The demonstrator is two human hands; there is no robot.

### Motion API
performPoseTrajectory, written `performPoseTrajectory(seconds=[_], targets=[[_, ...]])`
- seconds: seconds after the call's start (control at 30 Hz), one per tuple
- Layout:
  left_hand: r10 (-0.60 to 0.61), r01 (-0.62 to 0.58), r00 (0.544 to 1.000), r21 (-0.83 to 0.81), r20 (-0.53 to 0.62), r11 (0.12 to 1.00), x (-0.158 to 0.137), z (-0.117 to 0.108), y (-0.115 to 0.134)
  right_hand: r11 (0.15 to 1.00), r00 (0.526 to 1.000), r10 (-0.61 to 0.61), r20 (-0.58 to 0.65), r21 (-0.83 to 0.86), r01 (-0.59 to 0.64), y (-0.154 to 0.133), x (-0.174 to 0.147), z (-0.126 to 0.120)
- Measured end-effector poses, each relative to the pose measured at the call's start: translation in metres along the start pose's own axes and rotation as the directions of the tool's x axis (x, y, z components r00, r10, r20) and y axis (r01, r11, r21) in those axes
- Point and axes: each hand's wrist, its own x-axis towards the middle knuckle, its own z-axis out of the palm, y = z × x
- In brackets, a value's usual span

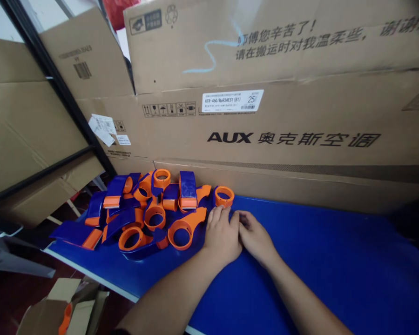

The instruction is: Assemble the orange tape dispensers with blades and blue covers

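My left hand is closed over the near part of a blue and orange tape dispenser, whose orange ring shows just beyond the fingertips. Pressed against its side is my right hand, with fingers curled inward. What the right fingers grip is hidden. To the left, a pile of similar tape dispensers with orange rings and dark blue covers covers that end of the blue table. One dispenser with an orange handle lies closest to my left hand.
A large cardboard box with printed lettering stands along the table's back edge. Black metal frame bars rise at the left. Below on the floor is an open carton with an orange piece in it. Grey stool legs show beside the table.
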Motion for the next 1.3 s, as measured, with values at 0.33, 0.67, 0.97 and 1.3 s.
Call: performPoseTrajectory(seconds=[0.33,0.67,0.97,1.3], targets=[[0.032,-0.032,0.999,0.000,-0.016,1.000,0.0026,0.0007,-0.0052,1.000,1.000,0.014,0.012,0.009,-0.014,0.0011,0.0006,0.0009],[0.035,-0.035,0.999,-0.016,-0.024,0.999,0.0022,0.0005,-0.0047,0.997,0.999,0.039,-0.001,0.065,-0.039,-0.0061,-0.0026,-0.0013],[0.033,-0.033,0.999,-0.025,-0.033,0.999,0.0017,0.0017,-0.0048,0.999,1.000,0.003,0.007,0.033,-0.004,0.0022,0.0013,-0.0004],[0.025,-0.026,0.999,-0.014,-0.020,1.000,0.0017,-0.0005,-0.0040,0.996,1.000,0.008,0.003,0.091,-0.008,-0.0007,-0.0028,0.0019]])
